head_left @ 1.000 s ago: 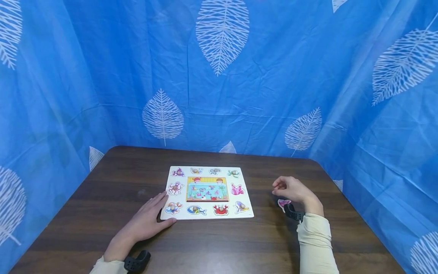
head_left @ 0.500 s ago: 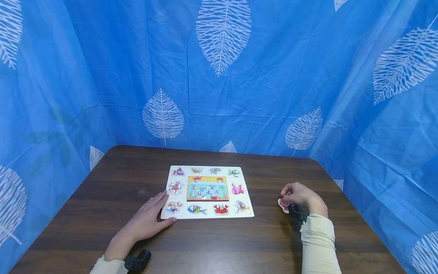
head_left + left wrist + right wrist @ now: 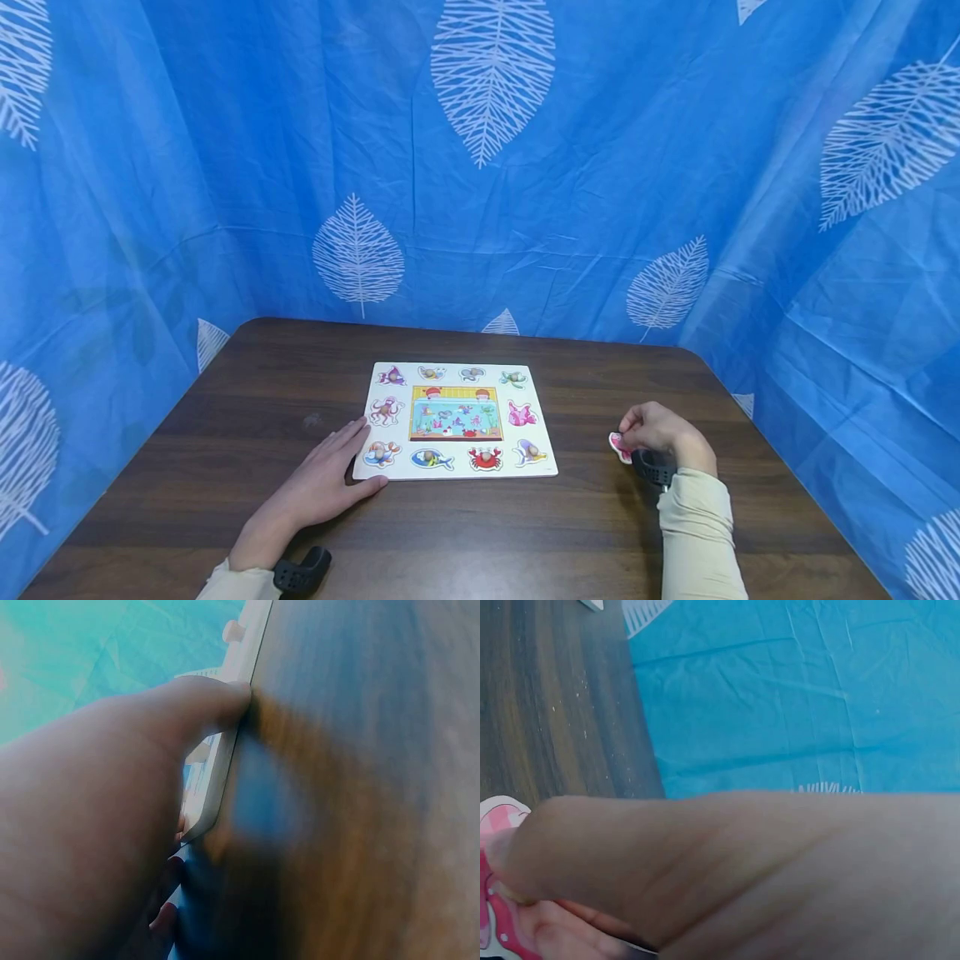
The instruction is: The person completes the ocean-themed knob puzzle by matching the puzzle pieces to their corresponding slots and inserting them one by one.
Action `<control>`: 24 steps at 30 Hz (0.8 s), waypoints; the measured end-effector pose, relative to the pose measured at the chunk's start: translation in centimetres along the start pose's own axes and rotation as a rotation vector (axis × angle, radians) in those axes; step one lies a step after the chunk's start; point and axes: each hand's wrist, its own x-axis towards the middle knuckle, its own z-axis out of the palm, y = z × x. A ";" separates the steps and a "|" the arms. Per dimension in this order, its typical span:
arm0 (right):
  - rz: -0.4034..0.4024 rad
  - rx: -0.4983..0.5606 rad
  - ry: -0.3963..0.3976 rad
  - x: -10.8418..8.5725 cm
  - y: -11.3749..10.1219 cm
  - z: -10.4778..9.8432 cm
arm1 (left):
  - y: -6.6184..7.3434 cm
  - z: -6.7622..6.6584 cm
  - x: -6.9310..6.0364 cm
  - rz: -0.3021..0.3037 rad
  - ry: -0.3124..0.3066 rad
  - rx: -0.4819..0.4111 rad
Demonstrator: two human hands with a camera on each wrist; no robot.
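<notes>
A white peg puzzle board (image 3: 465,479) lies on the table, with knobbed sea-animal pieces around a central aquarium picture. My left hand (image 3: 318,483) rests at its near left corner, fingers fairly straight along the left edge. In the left wrist view the thumb (image 3: 214,705) touches the board's edge (image 3: 217,780). Right of the board, my right hand (image 3: 660,433) pinches a pink puzzle piece (image 3: 618,448) between thumb and fingers. The right wrist view shows the piece (image 3: 502,814) partly covered by the thumb, a bit of its knob visible. A pink fish-shaped spot (image 3: 521,413) on the board shows no knob.
The dark wooden table (image 3: 480,542) has rounded far corners. A blue curtain (image 3: 570,208) with white leaf prints surrounds its back and sides. Black bands (image 3: 302,572) sit on both wrists.
My right hand moved slightly right and down onto the pink piece, and its thumb and fingers closed on it. The left hand and the board stay put.
</notes>
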 end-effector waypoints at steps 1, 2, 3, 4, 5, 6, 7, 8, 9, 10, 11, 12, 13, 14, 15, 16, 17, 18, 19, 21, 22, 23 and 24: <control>-0.002 -0.001 0.007 0.1 0.0 0.0 | 0.0 0.0 0.0 0.000 0.001 0.000; 0.000 0.000 0.017 0.1 -0.1 0.1 | 0.0 0.0 0.0 0.000 0.001 -0.002; 0.000 -0.002 0.024 0.2 -0.1 0.2 | 0.0 0.0 0.0 0.000 0.001 -0.003; -0.003 -0.006 0.031 0.3 -0.2 0.2 | 0.0 0.0 0.0 0.000 0.001 -0.004; -0.011 -0.013 0.037 0.3 -0.2 0.3 | 0.0 0.0 0.0 0.000 0.002 -0.005; -0.019 -0.017 0.042 0.4 -0.3 0.3 | 0.0 0.0 0.0 0.000 0.003 -0.005; -0.023 -0.022 0.053 0.5 -0.4 0.4 | 0.0 0.0 0.0 0.000 0.004 -0.005; -0.033 -0.028 0.064 0.6 -0.5 0.5 | 0.0 0.0 -0.1 0.001 0.005 -0.004; -0.050 -0.039 0.074 0.7 -0.6 0.6 | 0.0 0.0 -0.1 0.001 0.005 -0.004; -0.072 -0.048 0.081 0.8 -0.8 0.6 | 0.0 0.0 -0.1 0.001 0.006 -0.003; -0.093 -0.055 0.088 1.0 -0.9 0.8 | 0.0 0.0 -0.1 0.003 0.007 -0.002; -0.109 -0.060 0.098 1.1 -1.1 0.9 | 0.0 0.0 -0.1 0.004 0.006 -0.002; -0.125 -0.067 0.112 1.3 -1.2 1.1 | 0.0 0.0 -0.1 0.005 0.006 -0.001; -0.149 -0.077 0.122 1.5 -1.4 1.3 | 0.0 0.0 -0.1 0.005 0.005 -0.001; -0.170 -0.084 0.133 1.7 -1.5 1.5 | 0.0 0.0 -0.1 0.004 0.004 -0.001; -0.192 -0.089 0.143 1.9 -1.7 1.7 | 0.0 0.1 -0.1 0.003 0.004 -0.001; -0.208 -0.090 0.159 2.1 -1.9 1.9 | 0.0 0.1 -0.1 0.003 0.003 -0.001; -0.226 -0.094 0.174 2.3 -2.0 2.0 | 0.0 0.1 -0.1 0.001 0.003 -0.001; -0.244 -0.094 0.188 2.5 -2.2 2.2 | 0.0 0.1 -0.1 0.001 0.004 0.001; -0.277 -0.089 0.211 2.8 -2.6 2.5 | 0.0 0.1 -0.1 0.000 0.006 0.002; -0.287 -0.084 0.217 2.9 -2.8 2.7 | 0.0 0.1 -0.1 0.000 0.007 0.002; -0.299 -0.077 0.223 3.1 -3.0 2.9 | 0.0 0.1 -0.1 0.001 0.008 0.002; -0.307 -0.072 0.226 3.3 -3.3 3.0 | 0.0 0.1 -0.1 0.001 0.009 0.001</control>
